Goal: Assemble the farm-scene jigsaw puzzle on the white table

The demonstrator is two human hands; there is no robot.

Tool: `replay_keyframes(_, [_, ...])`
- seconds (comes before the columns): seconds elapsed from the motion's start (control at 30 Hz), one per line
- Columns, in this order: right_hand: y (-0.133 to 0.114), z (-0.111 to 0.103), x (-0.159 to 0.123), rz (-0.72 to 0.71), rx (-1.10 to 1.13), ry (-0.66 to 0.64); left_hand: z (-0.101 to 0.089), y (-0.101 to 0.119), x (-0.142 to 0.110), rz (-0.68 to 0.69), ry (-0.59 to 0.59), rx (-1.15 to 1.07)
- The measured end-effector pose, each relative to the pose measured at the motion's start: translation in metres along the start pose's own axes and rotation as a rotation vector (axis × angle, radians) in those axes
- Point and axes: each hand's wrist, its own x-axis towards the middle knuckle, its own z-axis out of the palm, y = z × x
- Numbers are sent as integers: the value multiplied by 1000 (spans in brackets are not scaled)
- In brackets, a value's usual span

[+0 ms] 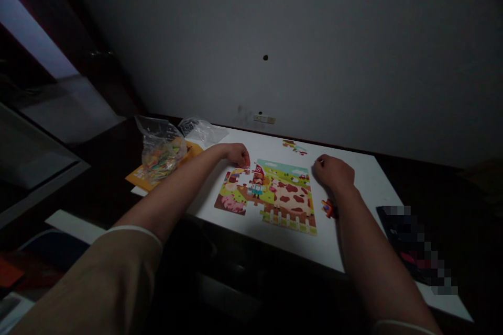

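Observation:
A farm-scene jigsaw puzzle [291, 196], partly joined, lies on the white table. It shows a spotted cow, a farmer figure, pigs and a white fence, with gaps at its left side and lower edge. At its upper left, my left hand [238, 154] pinches a small puzzle piece [247, 170] at the fingertips, low over the gap. My right hand [335, 171] rests curled on the table just right of the puzzle; what its fingers hold, if anything, is hidden. Beside my right forearm lies a loose red and blue piece [329, 208], partly covered by the arm.
More loose pieces [294, 146] lie behind the puzzle. At the left are a clear bag of pieces [163, 159] on a yellow envelope [137, 178] and another clear plastic bag [202, 131]. A dark, partly pixelated item [404, 241] lies at the right. A wall stands behind the table.

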Motion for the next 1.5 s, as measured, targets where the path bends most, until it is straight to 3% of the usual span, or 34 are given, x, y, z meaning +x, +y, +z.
replay_keyframes(0.43, [0, 1, 0, -11, -6, -19, 10, 36, 10, -58, 49, 214])
replay_keyframes(0.8, [2, 6, 3, -33, 10, -18, 5, 61, 28, -157, -56, 472])
replay_keyframes(0.97, [2, 6, 3, -36, 17, -17, 11, 74, 43, -172, -34, 618])
replay_keyframes(1.5, [-1, 2, 2, -32, -11, -17, -13, 53, 25, -110, -11, 579])
